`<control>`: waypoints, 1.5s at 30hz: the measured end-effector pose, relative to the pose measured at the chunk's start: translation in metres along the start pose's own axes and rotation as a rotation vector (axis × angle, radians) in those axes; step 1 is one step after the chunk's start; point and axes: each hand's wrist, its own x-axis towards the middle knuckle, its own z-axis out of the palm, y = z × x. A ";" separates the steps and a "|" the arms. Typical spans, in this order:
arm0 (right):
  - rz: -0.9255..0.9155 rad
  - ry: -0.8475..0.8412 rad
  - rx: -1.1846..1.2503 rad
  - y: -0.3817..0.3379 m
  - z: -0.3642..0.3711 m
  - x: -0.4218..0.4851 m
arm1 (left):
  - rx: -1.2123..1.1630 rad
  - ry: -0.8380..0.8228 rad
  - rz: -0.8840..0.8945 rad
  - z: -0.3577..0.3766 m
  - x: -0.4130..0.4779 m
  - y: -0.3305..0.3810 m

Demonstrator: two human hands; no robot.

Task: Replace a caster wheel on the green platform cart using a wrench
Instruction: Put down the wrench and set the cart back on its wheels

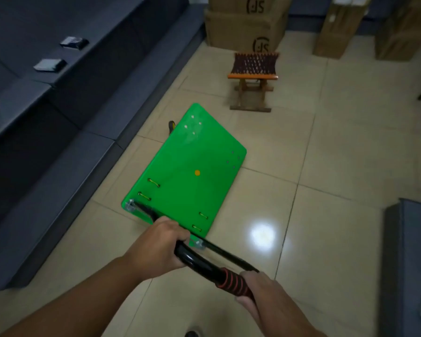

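Holding the green platform cart (pixel 187 171) by its handle (pixel 197 260), I stand at its near end. My left hand (pixel 159 246) wraps the black bend of the bar, with its fingers (pixel 180 235) curled tight round it. My right hand (pixel 261 296) grips the red grip (pixel 232 282) lower down, and its fingers are curled round that too. The left hand is the one closer to the green top.

The cart lies straight ahead of my fingers. Its long side runs away from me and leans a bit to the right. It sits flat on the tile floor (pixel 338 154), so the wheels are under it and I cannot see them. I think I must tip or flip the cart next to get at the bad wheel. I see no wrench.

Small bolt heads (pixel 192 125) show at the far left corner. A yellow and black thing (pixel 171 125) pokes out just beside that corner, and I cannot tell what it is.

There is room to tip it. A dark sofa (pixel 58 117) runs along the left, near the cart's left side. A little wooden stool (pixel 252 79) stands past the far end, well apart. Brown boxes (pixel 243 27) are stacked behind the stool. The floor is shiny and may be slippy.
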 end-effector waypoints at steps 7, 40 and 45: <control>-0.130 -0.005 -0.166 -0.069 -0.043 0.003 | -0.128 0.279 -0.224 -0.026 -0.059 -0.014; 0.004 -0.040 -0.505 -0.223 0.071 -0.068 | -0.208 0.035 -0.770 0.008 -0.261 -0.005; 0.011 0.135 -0.400 -0.218 0.069 -0.092 | 0.027 -0.125 -0.490 -0.002 -0.249 0.002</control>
